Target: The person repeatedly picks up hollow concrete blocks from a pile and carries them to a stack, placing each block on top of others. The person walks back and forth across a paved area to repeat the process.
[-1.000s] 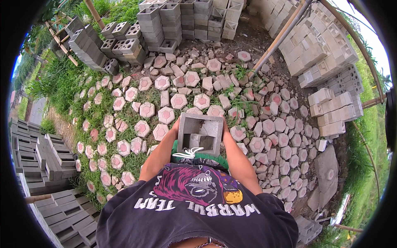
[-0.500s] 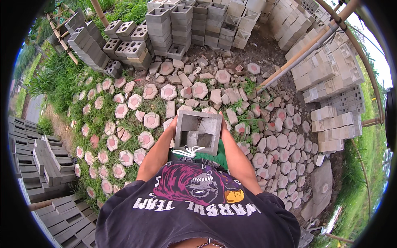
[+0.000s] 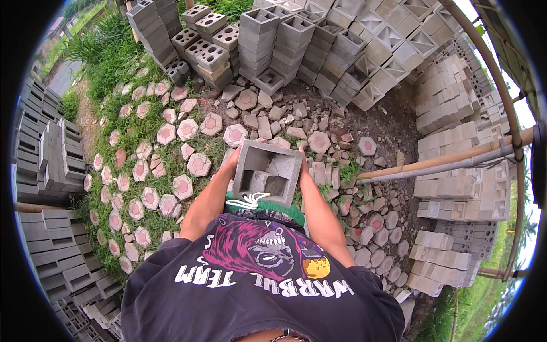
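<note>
In front of my waist I hold a grey hollow concrete block (image 3: 283,165), its square open side turned up toward me and its inner recesses showing. My left hand (image 3: 232,161) is closed against the block's left wall. On the opposite wall my right hand (image 3: 303,165) grips it the same way. Most of the fingers are hidden behind the block. Below it show the green waistband (image 3: 285,212) and white drawstring (image 3: 248,200) of my shorts.
Stacked hollow blocks (image 3: 259,43) stand ahead, beside blocks with round holes (image 3: 211,54). More stacks line the left (image 3: 48,148) and right (image 3: 444,191). A bamboo pole (image 3: 433,163) slants in from the right. Hexagonal pavers (image 3: 198,164), grass and rubble (image 3: 285,111) cover the uneven ground.
My view has swung to the right and the block stacks ahead look nearer. The block stays between both hands at my waist, tilted slightly more.
</note>
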### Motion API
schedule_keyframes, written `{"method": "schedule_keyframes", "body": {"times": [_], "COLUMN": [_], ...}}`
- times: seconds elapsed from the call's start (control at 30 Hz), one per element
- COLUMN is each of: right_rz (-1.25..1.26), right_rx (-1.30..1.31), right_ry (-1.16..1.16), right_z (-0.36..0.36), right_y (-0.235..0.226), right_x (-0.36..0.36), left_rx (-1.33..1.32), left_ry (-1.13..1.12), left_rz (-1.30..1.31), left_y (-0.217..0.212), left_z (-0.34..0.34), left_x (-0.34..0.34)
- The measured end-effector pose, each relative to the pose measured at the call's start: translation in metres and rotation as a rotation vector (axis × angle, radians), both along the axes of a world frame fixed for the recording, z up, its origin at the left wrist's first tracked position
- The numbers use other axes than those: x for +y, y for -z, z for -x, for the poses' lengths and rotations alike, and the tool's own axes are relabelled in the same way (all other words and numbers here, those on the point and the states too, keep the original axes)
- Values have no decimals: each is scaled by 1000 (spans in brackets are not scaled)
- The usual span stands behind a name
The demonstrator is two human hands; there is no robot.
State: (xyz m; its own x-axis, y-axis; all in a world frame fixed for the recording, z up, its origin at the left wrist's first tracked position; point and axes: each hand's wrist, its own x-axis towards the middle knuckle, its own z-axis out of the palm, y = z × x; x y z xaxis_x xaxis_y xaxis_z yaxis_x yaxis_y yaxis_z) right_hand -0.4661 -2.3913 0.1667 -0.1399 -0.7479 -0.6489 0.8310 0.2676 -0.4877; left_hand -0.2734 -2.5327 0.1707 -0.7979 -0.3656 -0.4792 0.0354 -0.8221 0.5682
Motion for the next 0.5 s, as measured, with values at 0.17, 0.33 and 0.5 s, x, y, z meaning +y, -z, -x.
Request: {"method": "schedule_keyframes", "body": {"times": [0.17, 0.33, 0.5], "right_rz": [-82, -75, -95], "right_rx": [-14, -11, 28], "right_ry": [-71, -128, 45], "right_z": [37, 58, 104], "right_y": [16, 26, 46], "right_x": [-30, -57, -68], "left_rx": [-196, -288, -328], "left_ry": [-38, -160, -45], "left_rz": [13, 113, 41], "left_y": [33, 56, 17], "left_z": [17, 32, 97], "left_x": [-27, -49, -79]}}
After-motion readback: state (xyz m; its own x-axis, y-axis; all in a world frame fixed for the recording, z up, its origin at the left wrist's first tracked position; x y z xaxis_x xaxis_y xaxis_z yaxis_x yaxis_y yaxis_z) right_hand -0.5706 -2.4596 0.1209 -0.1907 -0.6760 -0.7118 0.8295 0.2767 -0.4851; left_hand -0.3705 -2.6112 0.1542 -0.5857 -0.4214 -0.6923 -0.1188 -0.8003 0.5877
